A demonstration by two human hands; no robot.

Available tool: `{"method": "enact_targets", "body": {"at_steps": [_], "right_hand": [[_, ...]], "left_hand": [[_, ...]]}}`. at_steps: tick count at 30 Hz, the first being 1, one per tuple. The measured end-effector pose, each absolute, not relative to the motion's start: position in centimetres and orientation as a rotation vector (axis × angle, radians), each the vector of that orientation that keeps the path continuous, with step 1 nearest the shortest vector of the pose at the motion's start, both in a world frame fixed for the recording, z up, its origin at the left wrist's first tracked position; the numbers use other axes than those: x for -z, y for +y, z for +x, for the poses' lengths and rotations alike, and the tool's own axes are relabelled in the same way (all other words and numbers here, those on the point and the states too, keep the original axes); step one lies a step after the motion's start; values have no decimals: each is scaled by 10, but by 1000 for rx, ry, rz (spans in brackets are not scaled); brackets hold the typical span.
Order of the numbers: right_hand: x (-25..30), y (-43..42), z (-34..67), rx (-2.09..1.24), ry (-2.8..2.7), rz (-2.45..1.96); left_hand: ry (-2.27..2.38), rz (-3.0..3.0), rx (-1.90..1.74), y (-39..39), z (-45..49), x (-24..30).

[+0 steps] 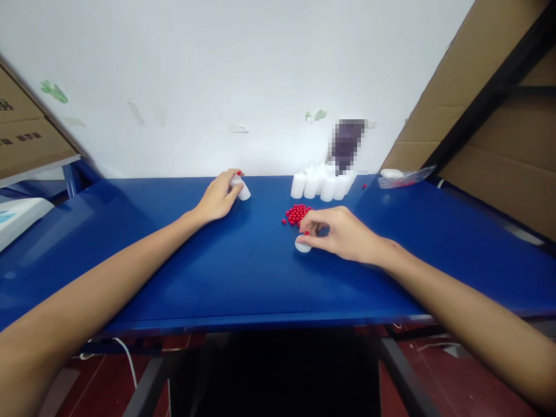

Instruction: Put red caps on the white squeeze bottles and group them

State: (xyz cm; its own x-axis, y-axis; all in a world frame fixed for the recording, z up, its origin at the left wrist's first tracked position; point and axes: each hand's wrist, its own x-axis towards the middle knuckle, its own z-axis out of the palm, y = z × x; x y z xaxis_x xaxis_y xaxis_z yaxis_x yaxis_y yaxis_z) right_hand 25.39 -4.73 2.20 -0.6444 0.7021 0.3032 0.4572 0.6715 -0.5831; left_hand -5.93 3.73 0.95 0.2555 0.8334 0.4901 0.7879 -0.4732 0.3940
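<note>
My left hand (223, 194) is closed around a white bottle (244, 193) near the back of the blue table (208, 289). The bottle stands a little tilted, its upper part covered by my fingers. At the middle of the table my right hand (339, 231) pinches a round white cap (303, 245) between thumb and fingers. Just behind the cap lies a pile of small red beads (297, 214), partly hidden by my right fingers. Several white bottles (319, 184) stand grouped beyond the beads, close to the wall.
A clear plastic bag (406, 177) with something white and red lies at the back right. One red bead (364, 186) sits apart near the bottles. Cardboard (499, 156) borders the right side, and a white box (21, 217) rests at the left edge.
</note>
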Motion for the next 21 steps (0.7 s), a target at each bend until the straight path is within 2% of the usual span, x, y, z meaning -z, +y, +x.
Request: {"method": "enact_targets", "body": {"at_steps": [5,13,21], "right_hand": [[-24,-49,255,-516,-2458,-912],[-29,-51,257,-360,-2593,-955],[-32,-52,258,-411,-2729,-968]], "left_hand": [[1537,2388,-1073,35,-57,-8],[1512,2276,-1399,44,-56,2],[1380,2198,-1383,45,-56,5]]}}
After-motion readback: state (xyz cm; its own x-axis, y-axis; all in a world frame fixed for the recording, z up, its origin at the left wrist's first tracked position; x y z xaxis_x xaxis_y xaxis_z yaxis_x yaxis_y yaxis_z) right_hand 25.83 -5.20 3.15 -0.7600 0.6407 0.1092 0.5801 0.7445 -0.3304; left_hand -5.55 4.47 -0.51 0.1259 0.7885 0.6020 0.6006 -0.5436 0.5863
